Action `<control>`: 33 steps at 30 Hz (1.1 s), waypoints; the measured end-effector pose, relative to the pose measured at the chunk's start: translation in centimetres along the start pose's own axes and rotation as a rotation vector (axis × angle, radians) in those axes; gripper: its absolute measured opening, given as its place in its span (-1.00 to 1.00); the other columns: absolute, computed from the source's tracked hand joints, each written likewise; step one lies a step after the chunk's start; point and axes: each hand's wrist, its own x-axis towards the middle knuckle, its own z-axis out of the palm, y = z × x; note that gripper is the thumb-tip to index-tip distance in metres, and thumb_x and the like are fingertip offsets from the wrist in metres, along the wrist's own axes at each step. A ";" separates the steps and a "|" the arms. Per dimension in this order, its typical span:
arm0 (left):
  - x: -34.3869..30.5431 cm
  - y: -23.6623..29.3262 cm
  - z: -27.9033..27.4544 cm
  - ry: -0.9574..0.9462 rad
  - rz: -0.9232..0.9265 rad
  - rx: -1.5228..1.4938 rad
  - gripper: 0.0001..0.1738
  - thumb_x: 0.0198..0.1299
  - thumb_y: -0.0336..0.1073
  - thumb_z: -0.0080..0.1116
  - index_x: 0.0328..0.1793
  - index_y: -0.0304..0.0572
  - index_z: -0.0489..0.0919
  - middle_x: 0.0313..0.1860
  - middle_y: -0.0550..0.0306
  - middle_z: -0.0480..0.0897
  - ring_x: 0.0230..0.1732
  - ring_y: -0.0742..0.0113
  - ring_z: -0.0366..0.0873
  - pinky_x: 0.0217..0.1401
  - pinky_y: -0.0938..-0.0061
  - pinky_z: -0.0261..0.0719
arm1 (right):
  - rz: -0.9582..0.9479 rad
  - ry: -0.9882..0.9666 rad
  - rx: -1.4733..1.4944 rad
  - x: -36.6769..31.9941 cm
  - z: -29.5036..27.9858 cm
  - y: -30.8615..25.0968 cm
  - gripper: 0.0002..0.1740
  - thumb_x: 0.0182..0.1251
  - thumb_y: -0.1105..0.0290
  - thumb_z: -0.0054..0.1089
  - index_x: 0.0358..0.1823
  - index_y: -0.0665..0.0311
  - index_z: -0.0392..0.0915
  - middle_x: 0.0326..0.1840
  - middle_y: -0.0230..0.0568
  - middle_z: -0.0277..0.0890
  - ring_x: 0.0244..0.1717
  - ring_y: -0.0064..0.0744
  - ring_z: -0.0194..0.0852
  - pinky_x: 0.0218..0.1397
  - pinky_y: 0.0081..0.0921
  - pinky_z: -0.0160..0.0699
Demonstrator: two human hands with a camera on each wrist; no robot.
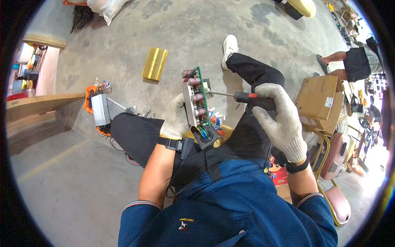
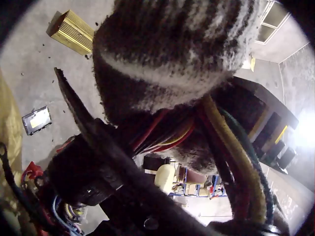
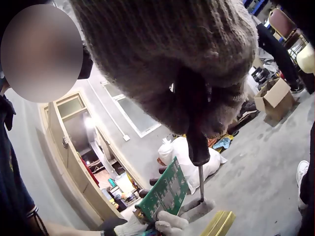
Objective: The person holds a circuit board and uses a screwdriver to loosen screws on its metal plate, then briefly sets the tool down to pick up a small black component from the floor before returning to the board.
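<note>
At the far left a wooden door (image 1: 47, 99) stands beside an opening with shelved clutter, and a white bag (image 1: 105, 9) lies on the floor at the top edge. An orange-ended device with a silver casing (image 1: 100, 110) rests on the concrete floor (image 1: 123, 45) beside the person's left knee, loose wires near it. Farther out lies a gold ribbed metal case (image 1: 155, 64), flat and apart from the rest. Then comes the gloved left hand (image 1: 175, 117), its grip grasping a green circuit board (image 1: 202, 99) that is held up, tilted, above the lap; the board carries a row of brown cylindrical capacitors and a pale metal bar along its left side. Coloured wires (image 2: 236, 147) run just beside this glove. From the right a screwdriver (image 1: 242, 97) points at the board's right face, its tip close to the left fingers; whether it touches anything cannot be told. The gloved right hand (image 1: 282, 119) grasps its dark handle. Beyond are an open cardboard box (image 1: 316, 101), a pink-seated chair (image 1: 335, 156) and, at the upper right, another person (image 1: 357, 64) in dark shorts.
</note>
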 end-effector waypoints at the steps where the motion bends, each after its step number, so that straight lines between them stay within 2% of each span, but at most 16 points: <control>1: 0.0 0.0 -0.1 -0.003 0.000 0.000 -0.38 0.44 -0.17 0.20 0.59 -0.05 0.39 -0.03 0.28 0.59 -0.10 0.51 0.59 -0.12 0.43 0.68 | -0.001 0.002 -0.002 0.1 -0.1 0.0 -0.62 0.29 0.61 0.35 0.14 0.31 0.55 0.09 -0.05 0.64 0.11 -0.11 0.72 0.21 -0.33 0.64; 3: -0.2 0.2 -0.4 0.055 -0.020 0.068 -0.37 0.44 -0.16 0.21 0.59 -0.04 0.38 -0.01 0.27 0.59 -0.08 0.50 0.60 -0.10 0.40 0.70 | -0.036 -0.052 -0.021 0.2 -0.2 0.1 -0.63 0.29 0.63 0.34 0.12 0.30 0.54 0.11 -0.05 0.61 0.12 -0.08 0.71 0.22 -0.31 0.64; 6: -0.1 0.1 -0.7 0.037 -0.010 0.006 -0.37 0.44 -0.16 0.21 0.59 -0.04 0.38 0.00 0.26 0.59 -0.06 0.48 0.61 -0.08 0.37 0.74 | -0.019 -0.071 -0.023 0.5 -0.4 -0.1 -0.62 0.29 0.60 0.35 0.13 0.29 0.54 0.09 -0.03 0.62 0.12 -0.06 0.70 0.23 -0.30 0.64; 13: 0.0 0.2 0.0 -0.014 -0.017 -0.038 -0.39 0.44 -0.17 0.18 0.58 -0.04 0.39 0.07 0.20 0.59 -0.06 0.46 0.62 -0.07 0.35 0.76 | 0.028 -0.015 -0.061 0.7 -0.2 0.2 -0.58 0.31 0.54 0.37 0.19 0.31 0.54 0.08 -0.02 0.65 0.14 -0.04 0.70 0.24 -0.29 0.63; 15: -0.1 0.3 0.0 0.047 -0.034 0.146 -0.43 0.46 -0.16 0.11 0.56 -0.07 0.42 0.08 0.20 0.59 -0.08 0.49 0.61 -0.08 0.38 0.75 | 0.001 -0.003 -0.115 0.9 -0.1 0.4 -0.56 0.30 0.53 0.39 0.21 0.31 0.54 0.08 -0.02 0.66 0.15 -0.05 0.70 0.25 -0.29 0.63; 16: -0.2 0.3 0.2 0.047 -0.034 0.146 -0.43 0.46 -0.16 0.11 0.56 -0.07 0.42 0.08 0.20 0.59 -0.08 0.49 0.61 -0.08 0.38 0.75 | 0.001 -0.003 -0.115 0.9 -0.1 0.4 -0.56 0.30 0.53 0.39 0.21 0.31 0.54 0.08 -0.02 0.66 0.15 -0.05 0.70 0.25 -0.29 0.63; 19: -0.1 -0.1 1.0 0.115 0.009 0.129 -0.43 0.47 -0.16 0.06 0.55 -0.15 0.43 0.02 0.23 0.60 -0.11 0.49 0.60 -0.11 0.41 0.74 | 0.010 -0.005 -0.095 1.0 0.0 0.4 -0.56 0.30 0.52 0.40 0.21 0.31 0.54 0.09 -0.01 0.66 0.16 -0.06 0.70 0.25 -0.29 0.62; 21: 0.1 -0.2 1.2 -0.071 0.025 -0.081 -0.43 0.47 -0.17 0.05 0.54 -0.20 0.42 0.01 0.21 0.60 -0.10 0.49 0.59 -0.11 0.42 0.74 | 0.012 0.001 -0.085 1.0 0.1 0.2 -0.56 0.30 0.52 0.40 0.20 0.31 0.55 0.08 -0.02 0.67 0.15 -0.06 0.71 0.25 -0.29 0.63; 25: 0.1 0.0 1.2 0.028 -0.001 -0.036 -0.43 0.48 -0.21 0.04 0.55 -0.22 0.40 0.01 0.19 0.60 -0.08 0.46 0.59 -0.12 0.41 0.72 | 0.003 0.002 -0.095 1.0 0.0 0.2 -0.56 0.30 0.53 0.38 0.20 0.31 0.55 0.08 -0.02 0.68 0.13 -0.06 0.72 0.24 -0.30 0.64; 27: 0.0 0.1 1.7 -0.047 0.007 -0.121 -0.38 0.47 -0.32 0.20 0.62 -0.07 0.34 0.17 0.17 0.63 -0.03 0.58 0.63 -0.16 0.40 0.70 | 0.026 0.049 -0.114 0.9 -0.2 0.3 -0.56 0.29 0.53 0.38 0.20 0.31 0.55 0.07 -0.03 0.68 0.11 -0.12 0.73 0.23 -0.32 0.64; 28: 0.0 -0.1 1.9 -0.045 0.010 -0.123 -0.38 0.47 -0.32 0.20 0.62 -0.07 0.34 0.17 0.17 0.63 -0.03 0.58 0.63 -0.16 0.40 0.70 | 0.025 0.045 -0.113 0.9 -0.4 0.1 -0.56 0.29 0.53 0.38 0.20 0.31 0.55 0.07 -0.03 0.68 0.11 -0.12 0.73 0.23 -0.32 0.64; 30: 0.2 -0.4 2.2 -0.029 0.145 -0.068 -0.41 0.47 -0.30 0.21 0.59 0.00 0.36 0.17 0.13 0.64 0.01 0.56 0.65 -0.14 0.42 0.72 | 0.090 0.083 -0.068 0.9 -1.1 -0.3 -0.56 0.28 0.53 0.39 0.19 0.33 0.56 0.05 -0.05 0.69 0.10 -0.21 0.72 0.22 -0.36 0.63; 32: 0.0 0.0 1.9 -0.020 0.071 -0.030 -0.47 0.47 -0.30 0.22 0.52 0.07 0.41 0.13 0.11 0.64 -0.01 0.50 0.67 -0.13 0.44 0.73 | 0.151 0.125 0.019 0.9 -1.7 -0.1 -0.60 0.31 0.54 0.34 0.18 0.33 0.57 0.00 -0.21 0.67 0.05 -0.44 0.65 0.20 -0.43 0.61; 33: -0.2 0.0 2.2 0.075 0.080 0.060 -0.52 0.49 -0.30 0.20 0.48 0.09 0.42 0.09 0.13 0.65 -0.04 0.45 0.68 -0.13 0.43 0.75 | 0.184 0.143 0.070 0.9 -2.2 -0.4 -0.61 0.32 0.54 0.33 0.17 0.32 0.57 0.00 -0.26 0.66 0.04 -0.48 0.63 0.20 -0.44 0.61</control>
